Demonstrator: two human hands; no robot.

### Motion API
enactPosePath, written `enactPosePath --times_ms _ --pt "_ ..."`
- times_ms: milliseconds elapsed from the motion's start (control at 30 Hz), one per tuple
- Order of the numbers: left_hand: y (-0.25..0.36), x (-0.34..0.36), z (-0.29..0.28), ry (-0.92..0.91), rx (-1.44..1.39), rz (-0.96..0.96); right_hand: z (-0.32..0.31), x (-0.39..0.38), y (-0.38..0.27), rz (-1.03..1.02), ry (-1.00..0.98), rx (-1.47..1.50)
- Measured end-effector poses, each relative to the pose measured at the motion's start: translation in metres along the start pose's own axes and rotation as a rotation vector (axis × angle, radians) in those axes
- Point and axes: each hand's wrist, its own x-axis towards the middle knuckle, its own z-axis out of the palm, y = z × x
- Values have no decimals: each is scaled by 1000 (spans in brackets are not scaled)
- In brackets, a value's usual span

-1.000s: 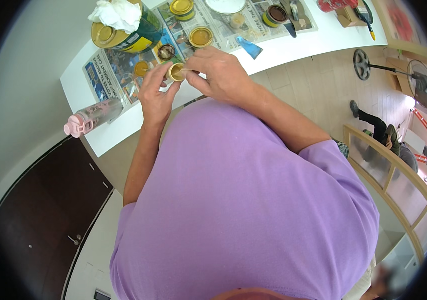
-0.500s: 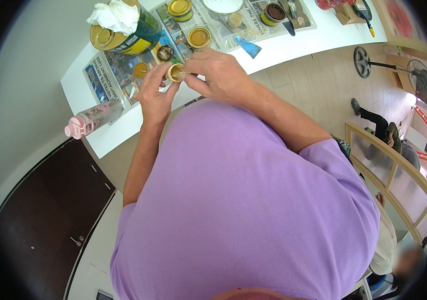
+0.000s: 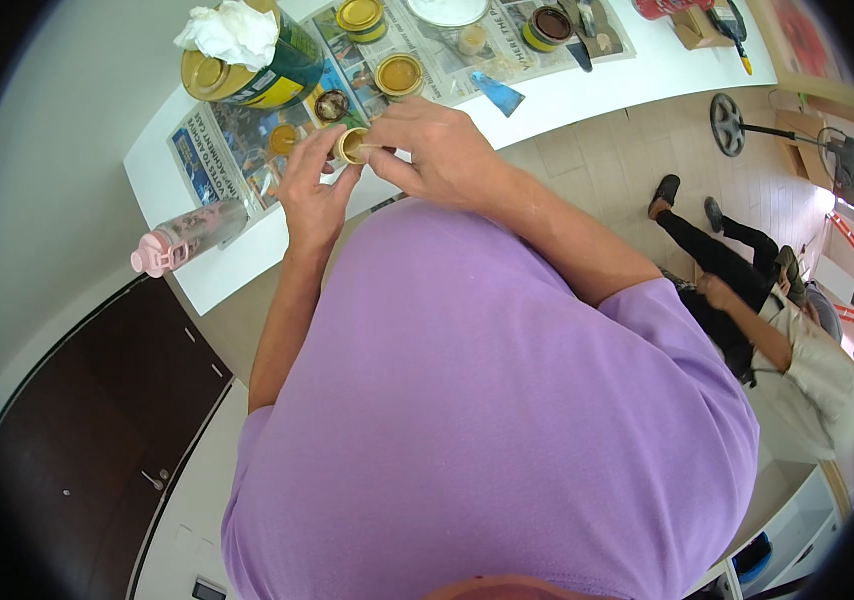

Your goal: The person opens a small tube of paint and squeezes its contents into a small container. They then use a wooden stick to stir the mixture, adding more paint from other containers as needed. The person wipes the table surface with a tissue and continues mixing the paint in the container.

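A small round cup (image 3: 351, 146) with yellowish contents is tilted in my left hand (image 3: 309, 195), its rim pinched between thumb and fingers. Close against it, my right hand (image 3: 435, 150) is closed on a thin stick (image 3: 377, 148) whose tip reaches into the cup's mouth. Just beyond my hands, an amber round lid (image 3: 284, 139) and a dark-stained lid (image 3: 332, 105) lie on newspaper (image 3: 217, 140). An open can with amber contents (image 3: 399, 74) stands near my right knuckles.
A large green tin (image 3: 292, 75) with a white cloth (image 3: 232, 35) stands far left. Behind are a gold-lidded can (image 3: 360, 18), a dark-brown can (image 3: 548, 28) and a blue scraper (image 3: 496, 93). A pink-capped bottle (image 3: 187, 240) lies left. Another person (image 3: 727, 280) is at right.
My hands, the cup and the stick have hardly moved. At right, a person has come further into view, and the wood-framed glass panel there no longer shows.
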Motion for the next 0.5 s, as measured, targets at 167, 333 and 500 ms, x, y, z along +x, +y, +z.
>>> enactPosePath --times_ms 167,333,500 --pt "3 1 0 18 -26 -1 -2 0 5 -15 55 -100" --pt "4 -1 1 10 -18 3 -3 1 3 -9 103 -123" --pt "8 -1 0 -11 -15 8 0 -3 -3 -21 74 -70"
